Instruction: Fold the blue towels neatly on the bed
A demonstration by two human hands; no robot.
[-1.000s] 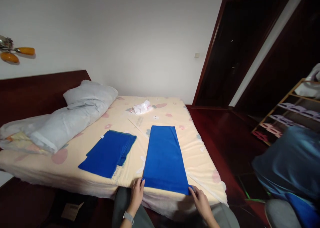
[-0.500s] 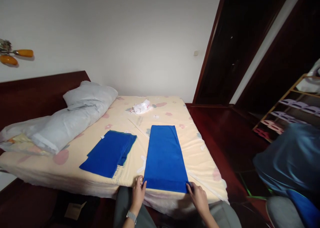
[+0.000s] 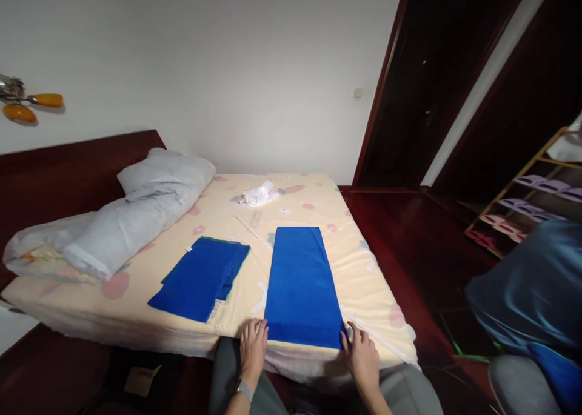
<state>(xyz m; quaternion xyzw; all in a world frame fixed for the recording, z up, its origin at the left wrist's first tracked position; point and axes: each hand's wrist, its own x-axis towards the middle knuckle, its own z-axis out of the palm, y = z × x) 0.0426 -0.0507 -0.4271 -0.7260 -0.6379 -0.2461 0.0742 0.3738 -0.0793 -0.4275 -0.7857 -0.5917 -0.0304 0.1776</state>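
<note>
A blue towel [image 3: 300, 282], folded into a long flat strip, lies on the bed with its short side at the front edge. My left hand [image 3: 253, 345] rests back-up beside its near left corner, fingers stretched out and the fingertips at the cloth's edge. At the near right corner is my right hand [image 3: 361, 354], its thumb touching the cloth and its fingers apart; it is open. To the left lies a second blue towel [image 3: 195, 282], folded unevenly, with a small white tag at its far left edge.
A grey quilt [image 3: 136, 212] is heaped by the dark headboard [image 3: 82, 179]. A crumpled white plastic bag [image 3: 258, 194] lies towards the back of the patterned bed [image 3: 291, 206]. On the right stand a shoe rack [image 3: 522, 179] and something under a dark blue cover [image 3: 531, 288].
My left hand has gone from pinching the towel's near corner to lying with its fingers extended. My right hand has loosened and spread its fingers. The towel keeps its shape.
</note>
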